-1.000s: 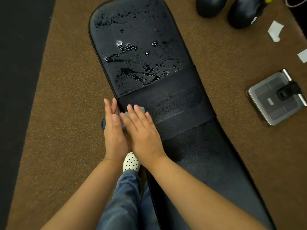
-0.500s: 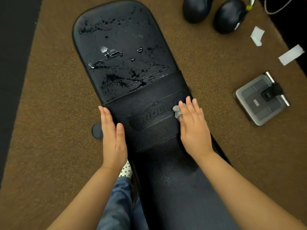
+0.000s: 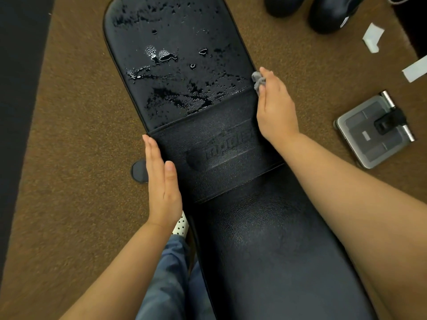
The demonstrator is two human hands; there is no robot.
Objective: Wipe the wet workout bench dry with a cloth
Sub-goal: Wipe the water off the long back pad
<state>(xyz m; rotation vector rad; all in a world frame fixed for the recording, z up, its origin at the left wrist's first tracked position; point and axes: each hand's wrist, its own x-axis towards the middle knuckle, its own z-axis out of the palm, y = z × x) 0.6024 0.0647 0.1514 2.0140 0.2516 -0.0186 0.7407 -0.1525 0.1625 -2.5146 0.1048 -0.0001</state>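
Head view, looking down. A person's left grip (image 3: 163, 188) lies flat with fingers straight and together, its palm pressed against the side edge of a long black padded workout bench (image 3: 254, 250). The right grip (image 3: 276, 105) rests on the opposite edge, farther up. Its thumb and fingers are clamped on a small bunched grey cloth (image 3: 257, 80), which pokes out just past the fingertips and touches the bench edge.

Between the two grips a wide black band (image 3: 208, 144) with raised lettering crosses the padding. Beyond the right grip's fingertips, and inward from them, the far section of padding is covered in water droplets and small puddles (image 3: 166, 55). The padding nearer the person than both grips looks smooth, with no drops.

Below the left grip's wrist are a spotted sock (image 3: 181, 226) and a blue denim leg (image 3: 171, 280). Just outside the left grip a black round foot (image 3: 139, 170) sits on brown carpet (image 3: 76, 135). Well outside the right grip lie a flat grey device (image 3: 372, 132), white paper scraps (image 3: 372, 38) and two black rounded objects (image 3: 330, 12).
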